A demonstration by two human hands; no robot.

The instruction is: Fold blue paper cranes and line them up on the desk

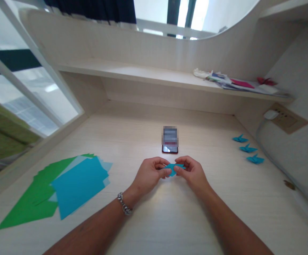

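The folded paper is just above the desk, between both hands. The left hand pinches one side, the right hand the other, thumbs on the near face, probably to steady so small a piece. The phone lies just beyond, perhaps for easy viewing. Blue sheets overlap green sheets at left, seemingly within reach; three blue figures stand in a row at right, apparently set aside. Fingers hide much of the paper, its creases are unclear, and the phone's screen is blurred.
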